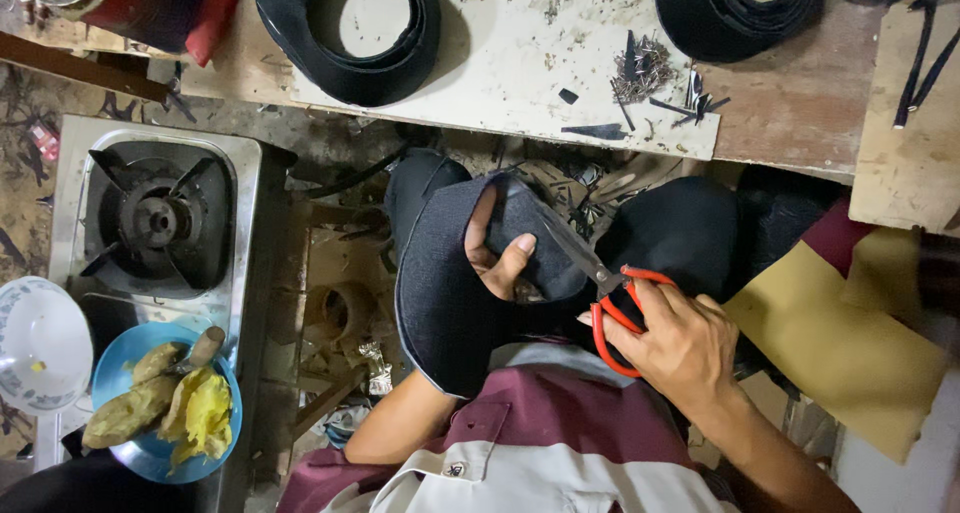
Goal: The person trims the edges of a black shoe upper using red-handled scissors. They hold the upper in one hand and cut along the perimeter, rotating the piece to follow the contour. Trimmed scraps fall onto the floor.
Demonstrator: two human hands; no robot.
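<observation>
- Dark, textured fabric, a curved black piece with a pale stitched edge [450, 303], sits in our lap below the worktop [520, 63], draped over the left hand [500, 258].
- We see the left hand gripping it from underneath: the thumb presses on top of a fold and the fingers curl around the cloth.
- Our right hand [680, 348] is closed through the loops of the red-handled scissors with long steel blades [590, 273], fingers wrapped round the handles.
- We can see the blades lying against the fabric just beside the left thumb (whether they are parted or shut we cannot tell).
- On the pale, scuffed worktop lie two coiled rolls of black strap, one at the left [345, 33] and one at the right [740, 8], well apart.
- Between them we see a small heap of metal nails [640, 68] with black offcuts beside it.
- Left of us stands a steel single-burner gas stove [155, 218].
- Near it rest a white patterned bowl [40, 343] and a blue plate of peeled bananas and skins [165, 403].
- At our right lies a mustard-yellow sheet [850, 333].
</observation>
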